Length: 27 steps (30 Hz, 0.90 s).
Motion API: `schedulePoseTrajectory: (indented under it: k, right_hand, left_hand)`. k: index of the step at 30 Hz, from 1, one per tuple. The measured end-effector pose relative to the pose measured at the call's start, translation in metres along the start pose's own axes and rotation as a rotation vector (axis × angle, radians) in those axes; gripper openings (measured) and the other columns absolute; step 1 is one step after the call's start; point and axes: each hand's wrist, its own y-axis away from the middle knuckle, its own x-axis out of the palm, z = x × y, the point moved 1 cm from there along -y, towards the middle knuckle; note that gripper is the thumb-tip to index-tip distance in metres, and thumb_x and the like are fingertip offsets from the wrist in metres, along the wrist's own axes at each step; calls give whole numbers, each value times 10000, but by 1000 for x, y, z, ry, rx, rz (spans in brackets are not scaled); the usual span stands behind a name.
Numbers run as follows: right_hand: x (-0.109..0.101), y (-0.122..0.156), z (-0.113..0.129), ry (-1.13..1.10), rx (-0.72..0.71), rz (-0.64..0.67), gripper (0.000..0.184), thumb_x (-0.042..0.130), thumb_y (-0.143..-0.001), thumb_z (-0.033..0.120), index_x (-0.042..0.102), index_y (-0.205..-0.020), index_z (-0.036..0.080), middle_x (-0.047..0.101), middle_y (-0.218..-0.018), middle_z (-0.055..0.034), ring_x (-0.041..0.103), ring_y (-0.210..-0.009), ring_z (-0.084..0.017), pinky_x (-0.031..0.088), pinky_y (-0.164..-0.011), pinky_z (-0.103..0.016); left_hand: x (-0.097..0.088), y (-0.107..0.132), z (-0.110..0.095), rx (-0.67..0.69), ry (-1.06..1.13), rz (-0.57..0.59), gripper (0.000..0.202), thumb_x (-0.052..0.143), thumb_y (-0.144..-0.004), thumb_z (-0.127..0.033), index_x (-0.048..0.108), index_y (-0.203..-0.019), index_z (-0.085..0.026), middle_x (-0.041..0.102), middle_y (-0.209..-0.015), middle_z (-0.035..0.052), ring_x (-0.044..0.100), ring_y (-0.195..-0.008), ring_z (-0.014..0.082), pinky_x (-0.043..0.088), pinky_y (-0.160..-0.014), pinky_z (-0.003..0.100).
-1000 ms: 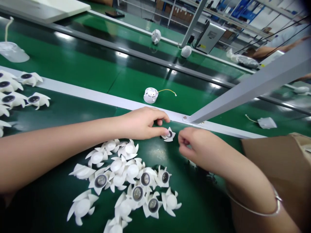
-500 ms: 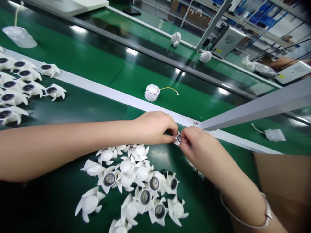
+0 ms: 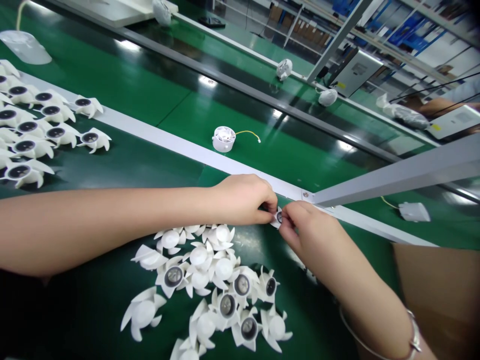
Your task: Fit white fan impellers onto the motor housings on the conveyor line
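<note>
Fan impeller (image 3: pixel 278 217) (dark hub tilted upward) pinched between fingers (image 3: pixel 288 210) of left hand (image 3: pixel 240 201) and right hand (image 3: pixel 305 229).

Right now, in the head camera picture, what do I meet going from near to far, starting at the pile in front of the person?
Pile of white plastic fan impellers → small fan impeller pinched between left hand and right hand → pale grey rail → white fan housing with yellow wire → round white part

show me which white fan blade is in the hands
The fan blade pinched between the fingertips of the left hand and right hand; the other fan blades lie loose on the green belt.
</note>
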Motion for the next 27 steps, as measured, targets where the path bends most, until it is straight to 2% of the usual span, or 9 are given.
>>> schedulePoseTrajectory:
  k: [5, 10, 14, 17, 19, 21, 23, 25, 27]
  right_hand:
    - [-8, 7, 13, 219, -94, -95, 145, 510, -854, 95, 525, -737, 179, 496, -648, -3, 481, -450, -138, 310, -440, -269]
    - [-9, 18, 35, 369, -99, 3, 242, 458, -737, -34, 601, -768, 158, 569, -666, -45, 529, -472, -151, 374, -445, -265]
    - [-8, 29, 37, 379, -50, 25, 297, 478, -763, 4, 677, -928, 150, 659, -763, -88, 605, -547, -188, 437, -488, -290]
    - [-24, 40, -5, 244, 106, 72, 199, 520, -848, 169, 709, -904, 193, 694, -798, -84, 602, -521, -196, 440, -483, -320]
    - [-41, 46, -53, 208, 314, 110, 197, 546, -865, 285, 733, -854, 224, 697, -742, -88, 606, -529, -216, 436, -499, -339]
    - [-54, 48, -104, 176, 572, 163, 244, 575, -856, 378, 752, -904, 216, 703, -755, -129, 629, -595, -261, 438, -530, -371]
    - [-56, 44, -145, 91, 777, 119, 498, 579, -855, 522, 694, -1151, 138, 691, -990, -215, 656, -764, -309, 460, -642, -417]
    - [-46, 38, -172, 39, 1030, -22, 931, 594, -793, 668, 423, -1450, 31, 525, -1284, -339, 623, -985, -391, 444, -710, -454]
    - [-26, 32, -187, -61, 1201, -164, 1233, 612, -717, 754, 143, -1543, -32, 324, -1418, -411, 525, -1163, -456, 422, -763, -478]
  left_hand:
    - [-1, 0, -1, -8, -8, 0, 104, 682, -778, -259, 773, -828, -253, 737, -880, -26, 625, -802, 150, 383, -624, 260]
    - [-1, 1, -2, -13, 3, -2, 96, 686, -776, -253, 777, -807, -250, 740, -875, -26, 621, -768, 138, 370, -597, 252]
    - [-1, 0, -1, 19, 23, -4, 92, 684, -777, -246, 774, -792, -246, 736, -867, -33, 611, -756, 130, 367, -598, 249]
    - [-2, -1, 1, 24, 48, 17, 85, 693, -774, -250, 775, -799, -246, 738, -864, -34, 609, -759, 129, 372, -613, 243]
    - [-3, -2, 3, 13, 63, 37, 80, 707, -771, -254, 779, -804, -245, 740, -872, -29, 607, -751, 125, 372, -612, 238]
    - [-4, -3, 4, 10, 80, 50, 78, 723, -769, -269, 782, -810, -239, 738, -875, -22, 601, -727, 118, 369, -604, 231]
    - [-4, -4, 5, 10, 96, 53, 88, 732, -771, -288, 784, -817, -234, 733, -872, -17, 591, -704, 112, 370, -598, 224]
    - [-4, -6, 6, 11, 100, 52, 96, 737, -770, -301, 785, -820, -234, 728, -869, -15, 582, -686, 107, 370, -596, 220]
    - [-4, -7, 8, 16, 98, 48, 97, 740, -769, -302, 786, -825, -237, 723, -872, -14, 574, -676, 103, 372, -597, 220]
